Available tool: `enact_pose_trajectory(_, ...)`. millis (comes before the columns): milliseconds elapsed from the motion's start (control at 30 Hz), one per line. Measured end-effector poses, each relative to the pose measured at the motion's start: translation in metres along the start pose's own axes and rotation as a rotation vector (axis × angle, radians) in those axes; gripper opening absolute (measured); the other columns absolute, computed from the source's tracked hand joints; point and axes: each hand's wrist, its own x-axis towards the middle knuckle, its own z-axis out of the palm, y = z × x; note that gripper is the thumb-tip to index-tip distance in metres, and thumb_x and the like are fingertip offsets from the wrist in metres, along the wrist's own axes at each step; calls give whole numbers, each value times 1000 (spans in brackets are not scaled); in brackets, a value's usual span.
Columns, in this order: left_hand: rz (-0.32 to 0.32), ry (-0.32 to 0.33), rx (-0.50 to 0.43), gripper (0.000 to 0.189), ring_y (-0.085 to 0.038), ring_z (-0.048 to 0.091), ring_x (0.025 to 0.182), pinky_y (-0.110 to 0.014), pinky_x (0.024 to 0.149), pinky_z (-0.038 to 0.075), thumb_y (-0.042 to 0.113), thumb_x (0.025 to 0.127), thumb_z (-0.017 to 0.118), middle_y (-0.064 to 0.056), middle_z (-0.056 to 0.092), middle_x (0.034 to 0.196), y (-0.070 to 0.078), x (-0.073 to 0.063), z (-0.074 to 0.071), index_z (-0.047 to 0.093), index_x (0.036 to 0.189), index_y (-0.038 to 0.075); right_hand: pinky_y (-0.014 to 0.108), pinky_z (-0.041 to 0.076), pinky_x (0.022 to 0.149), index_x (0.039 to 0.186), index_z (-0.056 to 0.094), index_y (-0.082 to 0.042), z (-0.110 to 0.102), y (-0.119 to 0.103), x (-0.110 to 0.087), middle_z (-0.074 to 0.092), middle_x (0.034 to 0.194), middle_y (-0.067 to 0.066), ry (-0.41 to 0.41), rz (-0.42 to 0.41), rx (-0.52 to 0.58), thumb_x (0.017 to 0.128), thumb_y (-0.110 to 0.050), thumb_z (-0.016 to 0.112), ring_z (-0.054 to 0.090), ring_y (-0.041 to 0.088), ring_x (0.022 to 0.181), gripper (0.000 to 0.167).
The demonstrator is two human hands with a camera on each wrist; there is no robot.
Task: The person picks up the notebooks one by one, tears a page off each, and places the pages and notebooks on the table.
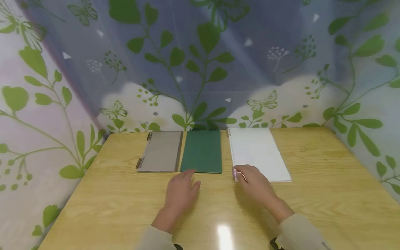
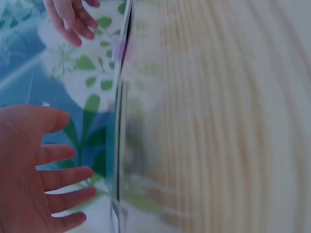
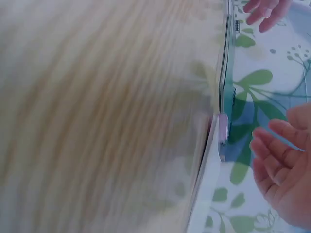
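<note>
Three spiral notebooks lie in a row on the wooden table: a grey-brown one (image 1: 164, 151) at left, a dark green one (image 1: 202, 151) in the middle and an opened white lined one (image 1: 257, 149) at right. My left hand (image 1: 182, 192) hovers by the green notebook's near edge, its fingers (image 2: 68, 178) spread and holding nothing. Over the near left corner of the white notebook is my right hand (image 1: 254, 184), its loosely bent fingers (image 3: 279, 158) apart from the paper. Beside them shows the notebook's purplish coil (image 3: 223, 127).
The wooden table (image 1: 125, 208) extends toward me and to both sides of the notebooks. Behind it and at both sides hangs a curtain (image 1: 187, 69) printed with leaves and butterflies. A bright reflection shows on the near tabletop.
</note>
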Motion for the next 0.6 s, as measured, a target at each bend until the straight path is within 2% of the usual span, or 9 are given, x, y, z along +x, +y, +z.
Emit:
enact_pose_trajectory(67,-34,23,-50,41,-32,57,111,-48,91,44,36,91,54,-11,61,121,-10,0,-5,57,123,10,44,46,87,115,60,-5,5,-4,5,62,113,9,-17,-3,57,95,-18,48,57,27,104,26)
enact_pose_trajectory(167,-116,16,-108,38,-28,60,105,-45,84,48,34,92,52,-8,64,115,-28,0,-12,58,122,11,40,47,83,112,62,-6,12,-10,12,65,110,7,-64,-14,135,95,-18,49,60,23,97,25)
enact_pose_trajectory(333,-210,24,-143,37,-23,64,94,-42,73,50,34,93,49,-6,67,106,-60,0,-26,59,121,11,32,47,74,108,64,-7,27,-17,23,68,101,4,-123,-40,254,95,-18,49,61,16,88,22)
enact_pose_trajectory(433,-247,30,-150,36,-24,65,92,-43,73,50,33,93,48,-8,68,104,-77,-1,-35,59,119,10,29,45,71,106,64,-8,37,-23,28,68,95,3,-145,-41,306,95,-19,50,60,12,82,21)
enact_pose_trajectory(600,-322,11,-159,37,-26,64,94,-45,75,49,32,94,46,-10,67,106,-104,-2,-43,58,120,9,28,45,71,107,65,-11,53,-34,35,68,97,1,-189,-37,357,96,-22,49,56,9,79,23)
